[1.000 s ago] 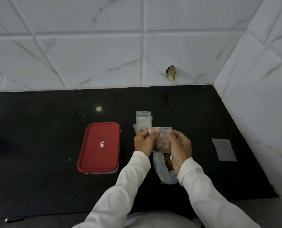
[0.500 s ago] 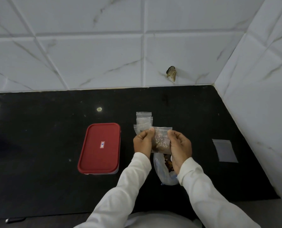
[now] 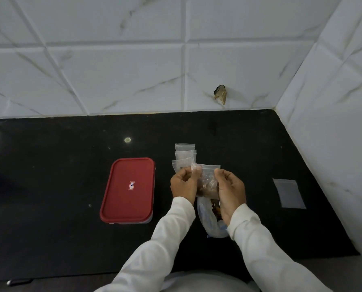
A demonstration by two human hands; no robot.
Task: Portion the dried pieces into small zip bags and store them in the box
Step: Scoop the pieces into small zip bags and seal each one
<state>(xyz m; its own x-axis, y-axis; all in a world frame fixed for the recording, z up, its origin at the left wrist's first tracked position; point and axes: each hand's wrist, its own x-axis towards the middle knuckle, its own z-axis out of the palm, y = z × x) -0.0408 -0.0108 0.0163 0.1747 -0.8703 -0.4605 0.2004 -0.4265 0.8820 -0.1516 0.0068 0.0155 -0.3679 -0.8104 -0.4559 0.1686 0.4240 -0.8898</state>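
We found the small zip bag [image 3: 208, 179] held above the black countertop [image 3: 49, 186], just right of the red-lidded box [image 3: 128, 189]. It was clear, with brown dried pieces filling its lower part. The left hand [image 3: 183, 184] pinched its top left corner with curled fingers, and the right hand [image 3: 230, 192] likewise pinched its top right edge. A larger clear bag [image 3: 211, 224] with more pieces lay beneath the hands. Empty zip bags [image 3: 185, 153] lay stacked just beyond. One flat bag [image 3: 288, 192] lay well apart. White marbled tiles [image 3: 112, 70] lined the corner walls.
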